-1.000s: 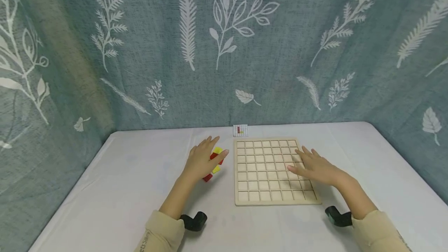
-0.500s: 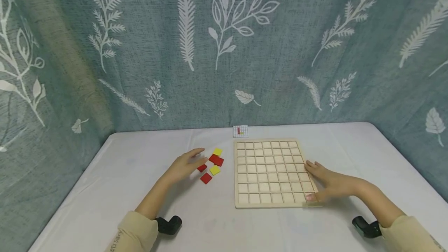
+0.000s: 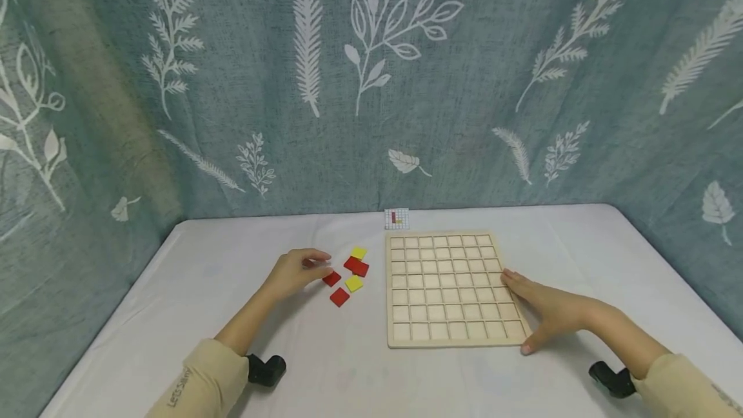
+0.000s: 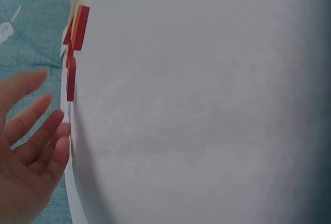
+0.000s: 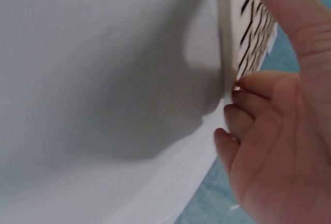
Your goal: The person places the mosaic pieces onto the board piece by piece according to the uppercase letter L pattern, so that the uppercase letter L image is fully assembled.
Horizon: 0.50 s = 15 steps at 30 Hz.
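Note:
My left hand (image 3: 293, 271) hovers beside a red square tile (image 3: 332, 278), its thumb and fingertips close to that tile with a gap between them. In the left wrist view, the relaxed fingers stand apart and hold nothing. More tiles lie loosely next to it: a yellow one (image 3: 354, 284), a red one (image 3: 340, 297) nearer the front, two overlapping red ones (image 3: 351, 263) and a far yellow one (image 3: 358, 253). My right hand (image 3: 551, 307) is at the right edge of a wooden grid board (image 3: 390, 289), fingertips at its side and thumb by the front corner.
A small card (image 3: 397, 218) printed with a grid and red and yellow squares lies behind the board. The white-covered table (image 3: 278, 340) ends at a green leaf-patterned curtain (image 3: 325, 166). A black wrist device (image 3: 267, 371) sticks out below the left sleeve.
My left hand has moved left and lower, uncovering the tiles, and its fingers have drawn in toward the thumb. The right hand has shifted from over the board to its right edge.

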### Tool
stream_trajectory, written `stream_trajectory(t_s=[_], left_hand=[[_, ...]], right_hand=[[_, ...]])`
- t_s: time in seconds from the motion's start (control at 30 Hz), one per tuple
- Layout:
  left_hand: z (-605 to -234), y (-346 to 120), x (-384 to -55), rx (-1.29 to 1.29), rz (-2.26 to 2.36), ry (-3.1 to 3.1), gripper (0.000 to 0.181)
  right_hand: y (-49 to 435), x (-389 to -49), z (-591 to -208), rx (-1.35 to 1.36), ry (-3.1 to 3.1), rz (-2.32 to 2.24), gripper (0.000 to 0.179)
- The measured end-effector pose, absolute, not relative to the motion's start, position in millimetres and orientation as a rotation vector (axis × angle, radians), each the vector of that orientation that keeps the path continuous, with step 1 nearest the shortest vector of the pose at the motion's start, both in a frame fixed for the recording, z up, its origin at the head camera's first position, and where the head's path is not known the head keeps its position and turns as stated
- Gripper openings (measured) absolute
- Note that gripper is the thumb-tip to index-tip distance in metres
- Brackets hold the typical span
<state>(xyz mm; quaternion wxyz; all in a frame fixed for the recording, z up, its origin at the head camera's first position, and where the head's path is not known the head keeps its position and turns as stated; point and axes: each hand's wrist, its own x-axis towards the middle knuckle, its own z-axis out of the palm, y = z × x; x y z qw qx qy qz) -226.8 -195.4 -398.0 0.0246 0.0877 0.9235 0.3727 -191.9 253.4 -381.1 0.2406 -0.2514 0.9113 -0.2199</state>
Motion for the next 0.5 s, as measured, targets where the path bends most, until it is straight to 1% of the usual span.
stream_trajectory(t_s=[0.33, 0.5], left_hand=[[-403, -190, -229, 0.233, 1.111, 2.823, 0.033], [-406, -187, -235, 0.224, 1.011, 2.891, 0.033]], right_hand=[[266, -196, -389, -0.759, 2.521, -0.653, 0.12], [263, -202, -389, -0.777, 2.547, -0.606, 0.126]])
